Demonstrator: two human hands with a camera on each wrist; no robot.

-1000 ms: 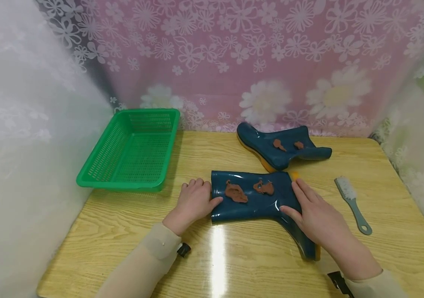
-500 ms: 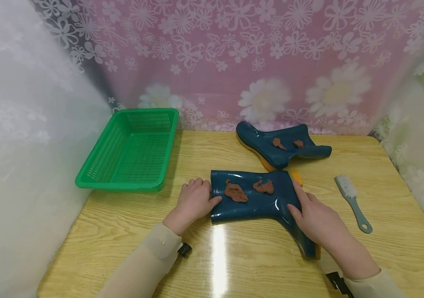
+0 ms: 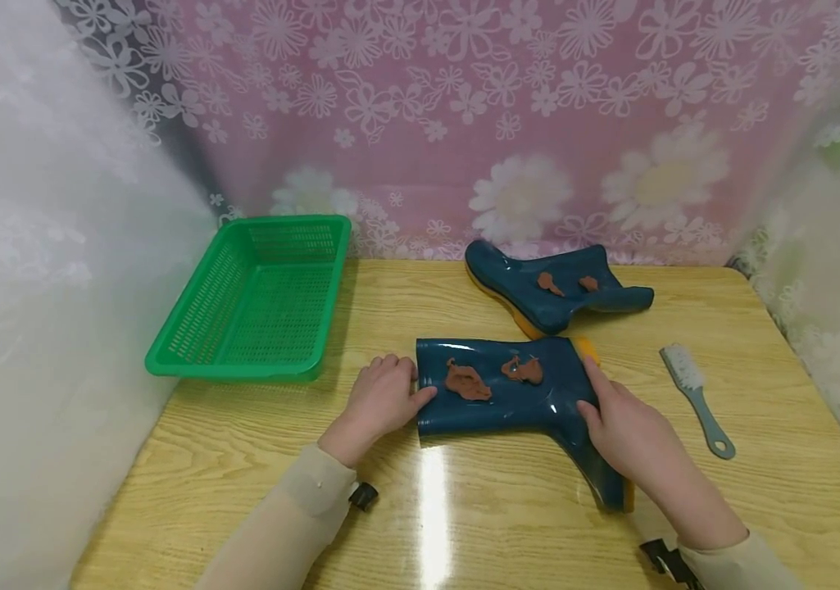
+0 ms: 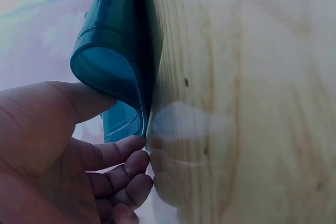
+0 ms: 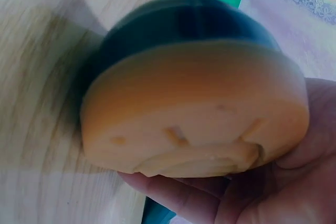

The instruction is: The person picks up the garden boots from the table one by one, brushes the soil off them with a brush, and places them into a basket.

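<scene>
A dark blue rain boot (image 3: 508, 414) lies on its side across the table, with brown clay-like smears (image 3: 468, 382) on its shaft. At the boot's opening, my left hand (image 3: 381, 399) pinches the cuff. The left wrist view shows the thumb pressing the cuff (image 4: 105, 69) inward, fingertips at its lower edge. My right hand (image 3: 633, 434) grips the foot, thumb on the upper and fingers round the sole side. In the right wrist view the orange sole (image 5: 194, 108) fills the middle, hiding part of the fingers.
A second blue boot (image 3: 538, 287) with brown smears lies behind the first one. To the right is a grey-handled scrub brush (image 3: 697, 400), bristles up. A green plastic basket (image 3: 316, 366) stands at the left on the wooden table (image 3: 515, 524), before a flowered curtain.
My right hand has slid slightly right on the boot's foot, its thumb drawing back and its fingers moving round the sole. The left hand and the boot stay nearly in place.
</scene>
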